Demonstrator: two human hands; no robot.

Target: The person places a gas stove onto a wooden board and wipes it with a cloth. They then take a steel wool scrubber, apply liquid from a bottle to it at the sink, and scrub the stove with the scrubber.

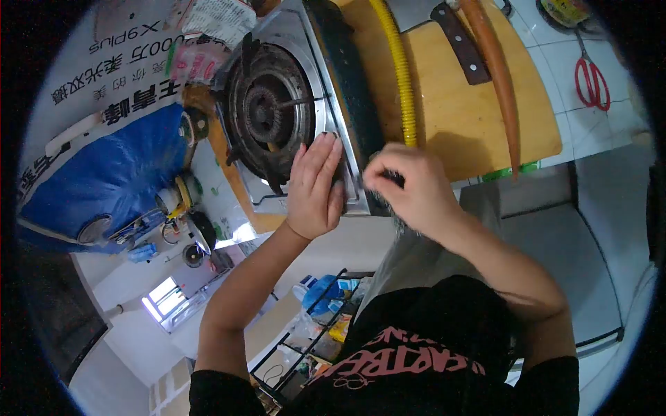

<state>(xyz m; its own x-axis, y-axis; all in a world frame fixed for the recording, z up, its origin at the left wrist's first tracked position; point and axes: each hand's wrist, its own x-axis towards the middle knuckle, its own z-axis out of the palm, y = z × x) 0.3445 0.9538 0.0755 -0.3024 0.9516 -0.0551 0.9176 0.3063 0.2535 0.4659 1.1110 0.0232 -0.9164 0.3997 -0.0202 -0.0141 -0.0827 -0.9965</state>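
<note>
My left hand lies flat on the front edge of the steel top of a gas stove, its fingers stretched out beside the round burner. My right hand is curled, thumb and fingers pinched together, just off the stove's dark front panel. A dark, greyish bit shows within and below its fingers, too small to make out. A yellow ribbed gas hose runs down close to the right hand.
Right of the stove, a wooden board carries a cleaver with a dark handle and a long brown tapered stick. Red-handled scissors lie on white tiles. Plastic packets sit behind the stove. A black rack stands below.
</note>
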